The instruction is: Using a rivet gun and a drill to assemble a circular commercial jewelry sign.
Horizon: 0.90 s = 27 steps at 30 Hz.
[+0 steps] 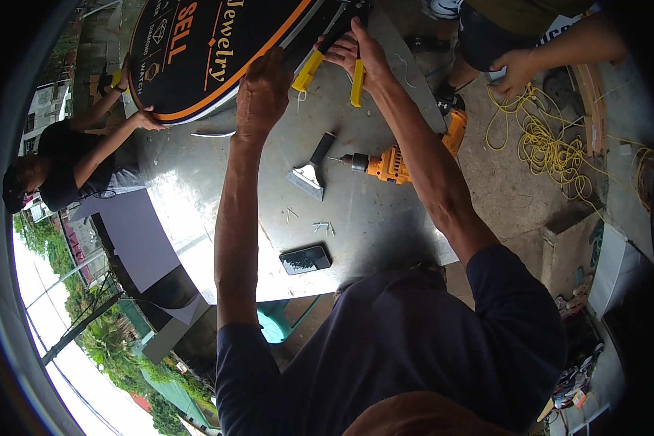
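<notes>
A round black sign with orange and white lettering and a pale rim slants over the metal table. My left hand is closed beside its rim, fingertips together; what they pinch, if anything, is hidden. In my right hand is a hand riveter, its yellow-gripped handles spread apart and its head up by the sign's edge. Below the hands, a black-handled scraper lies next to an orange drill with a bit fitted. Several small rivets and a phone lie nearer to me.
At the left, a co-worker's hands hold the sign's rim. Another person's hand holds a small pale object at upper right. The metal table ends near my body. A tangled yellow cord lies on the floor at right.
</notes>
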{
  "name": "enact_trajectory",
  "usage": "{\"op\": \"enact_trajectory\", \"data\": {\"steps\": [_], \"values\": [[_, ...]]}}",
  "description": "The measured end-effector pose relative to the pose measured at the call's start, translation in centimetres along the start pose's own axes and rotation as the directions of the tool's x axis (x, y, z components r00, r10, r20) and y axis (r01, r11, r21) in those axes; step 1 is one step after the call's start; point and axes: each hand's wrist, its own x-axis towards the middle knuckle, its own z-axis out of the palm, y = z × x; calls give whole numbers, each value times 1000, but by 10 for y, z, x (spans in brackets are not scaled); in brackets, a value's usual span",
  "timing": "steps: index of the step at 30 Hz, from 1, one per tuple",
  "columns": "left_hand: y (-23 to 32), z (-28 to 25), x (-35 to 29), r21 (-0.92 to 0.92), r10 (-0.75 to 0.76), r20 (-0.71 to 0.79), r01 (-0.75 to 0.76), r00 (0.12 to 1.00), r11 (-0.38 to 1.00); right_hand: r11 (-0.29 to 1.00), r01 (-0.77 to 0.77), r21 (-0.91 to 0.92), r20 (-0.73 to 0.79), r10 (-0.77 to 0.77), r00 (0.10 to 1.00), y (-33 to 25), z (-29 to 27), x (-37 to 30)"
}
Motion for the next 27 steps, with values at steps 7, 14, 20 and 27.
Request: {"op": "enact_trajectory", "data": {"steps": [7,14,20,27], "values": [[-15,33,19,91,-18,-35,21,999,996,993,71,-93,-62,-77,995,14,5,-1],[-25,43,11,142,-136,68,125,988,982,984,-15,-176,57,25,998,-4,-1,-5],[-16,54,5,209,-93,-1,91,996,974,931,2,-366,-42,-19,999,0,-2,0],[-8,62,1,234,-206,-12,203,978,951,912,18,-409,-72,-52,996,4,-8,3]]}}
